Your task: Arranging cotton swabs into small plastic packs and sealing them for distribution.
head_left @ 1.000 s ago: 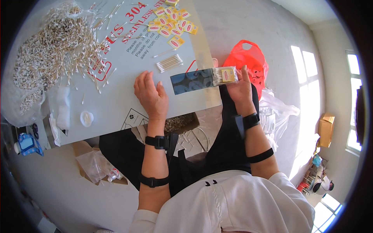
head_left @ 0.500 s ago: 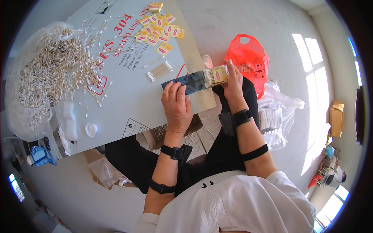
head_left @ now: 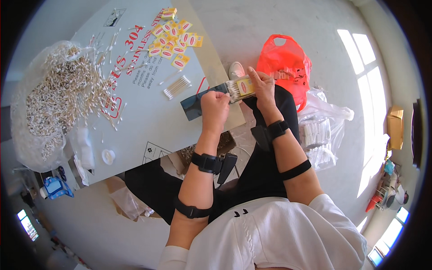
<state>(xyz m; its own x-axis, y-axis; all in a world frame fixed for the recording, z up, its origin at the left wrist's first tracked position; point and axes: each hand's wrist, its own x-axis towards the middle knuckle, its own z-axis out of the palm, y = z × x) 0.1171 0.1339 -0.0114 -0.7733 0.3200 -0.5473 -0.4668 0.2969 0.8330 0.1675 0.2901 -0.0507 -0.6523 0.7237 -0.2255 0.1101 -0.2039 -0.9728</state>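
Observation:
My right hand [head_left: 264, 87] grips a small clear pack of cotton swabs [head_left: 235, 89] with a yellow card [head_left: 245, 87] inside, thumb and fingers on its right end. The pack's other end rests by a dark, glossy flat strip [head_left: 192, 107] at the table edge. My left hand [head_left: 215, 107] is closed over that strip, its fingertips pinched at the white swab tips; what they hold is hidden. A neat row of cotton swabs [head_left: 177, 87] lies on the table just beyond, with a loose swab beside it.
A clear bag heaped with cotton swabs [head_left: 56, 103] spills over the table's left side. Yellow cards [head_left: 168, 40] are piled at the far edge. A white round lid [head_left: 108, 156] lies near left. Right of my legs are a red plastic bag [head_left: 285, 58] and clear-bagged packs [head_left: 315, 132].
My left hand has gone from lying flat on the dark strip to a closed pinch at the pack's left end. The right hand still holds the pack, slightly further left.

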